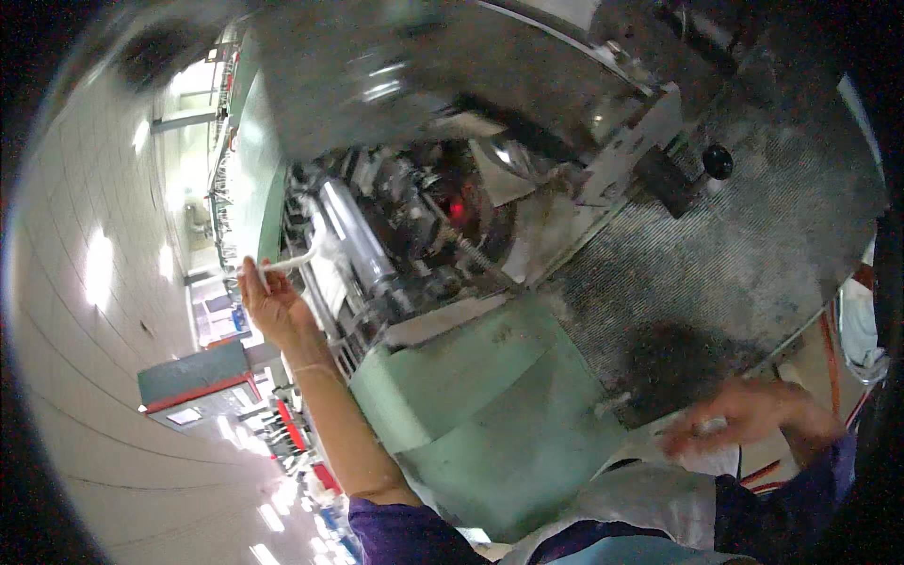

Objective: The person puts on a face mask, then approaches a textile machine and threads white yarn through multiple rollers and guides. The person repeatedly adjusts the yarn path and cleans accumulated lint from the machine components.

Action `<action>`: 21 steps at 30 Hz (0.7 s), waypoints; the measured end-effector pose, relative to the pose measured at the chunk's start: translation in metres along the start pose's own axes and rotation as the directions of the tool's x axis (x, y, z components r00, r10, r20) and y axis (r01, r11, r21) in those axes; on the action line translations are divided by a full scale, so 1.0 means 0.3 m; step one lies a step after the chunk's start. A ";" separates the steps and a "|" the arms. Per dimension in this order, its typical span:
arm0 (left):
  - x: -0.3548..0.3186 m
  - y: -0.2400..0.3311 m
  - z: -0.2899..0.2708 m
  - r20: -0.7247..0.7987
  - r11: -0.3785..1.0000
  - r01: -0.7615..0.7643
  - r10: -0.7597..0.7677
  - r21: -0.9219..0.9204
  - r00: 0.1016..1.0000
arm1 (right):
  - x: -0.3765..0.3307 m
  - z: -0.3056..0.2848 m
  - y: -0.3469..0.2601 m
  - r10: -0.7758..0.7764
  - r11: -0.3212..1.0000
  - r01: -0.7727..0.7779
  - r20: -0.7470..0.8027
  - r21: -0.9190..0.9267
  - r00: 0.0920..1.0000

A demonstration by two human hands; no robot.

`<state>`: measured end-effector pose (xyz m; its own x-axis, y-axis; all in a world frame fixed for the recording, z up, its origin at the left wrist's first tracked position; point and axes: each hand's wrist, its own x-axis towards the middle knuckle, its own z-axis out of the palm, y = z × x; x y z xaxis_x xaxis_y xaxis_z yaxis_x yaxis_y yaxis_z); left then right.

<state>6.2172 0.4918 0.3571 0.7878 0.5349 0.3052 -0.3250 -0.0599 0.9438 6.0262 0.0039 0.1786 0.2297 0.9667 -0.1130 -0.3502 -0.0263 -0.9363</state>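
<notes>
My left hand [275, 309] is raised at the far left of the machine, with the fingers closed on a thin white bent piece [299, 260]. Whether that piece is a cord or a rod, I cannot make out. It runs toward the machine's open interior [414, 217], where a shiny metal cylinder [356, 229] lies among dark parts and a small red light [457, 209] glows. At the lower right, my right hand [739, 414] hovers near the edge of a dark ribbed surface [697, 273]. Motion blurs its fingers.
A green machine cover [490, 405] stands close in front of my body. Above the opening is a large dark panel [424, 75]. A black round knob [718, 161] sticks up from the ribbed surface. Orange hoses [830, 363] run at the right edge.
</notes>
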 end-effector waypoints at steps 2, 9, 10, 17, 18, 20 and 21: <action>-0.019 -0.012 0.016 -0.009 0.998 -0.058 0.058 -0.004 0.998 | 0.187 -0.045 -0.149 -0.182 0.961 0.219 -0.213 0.167 0.960; -0.034 -0.022 0.058 -0.216 0.986 -0.078 0.045 -0.150 0.975 | 1.030 -0.310 -0.568 -0.073 0.655 0.482 -0.586 0.582 0.807; -0.034 -0.024 0.060 -0.221 0.984 -0.077 0.040 -0.160 0.974 | 1.092 -0.348 -0.596 -0.069 0.758 0.465 -0.653 0.457 0.754; -0.025 -0.041 0.071 -0.276 0.971 -0.076 0.011 -0.226 0.961 | 1.236 -0.481 -0.603 0.243 0.734 0.139 -0.447 0.665 0.861; -0.026 -0.039 0.073 -0.290 0.973 -0.070 0.002 -0.222 0.957 | 1.270 -0.486 -0.597 0.243 0.755 0.140 -0.473 0.640 0.847; -0.026 -0.030 0.075 -0.293 0.974 -0.087 0.024 -0.207 0.956 | 1.333 -0.509 -0.590 0.241 0.666 0.141 -0.390 0.732 0.889; -0.027 -0.024 0.077 -0.298 0.979 -0.076 0.016 -0.189 0.954 | 1.363 -0.517 -0.581 0.188 0.645 0.160 -0.358 0.747 0.915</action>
<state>6.2253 0.4683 0.3506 0.5905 0.7610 0.2685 -0.4767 0.0605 0.8770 6.3220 0.3642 0.2440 0.4698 0.7879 -0.3981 -0.8675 0.3285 -0.3736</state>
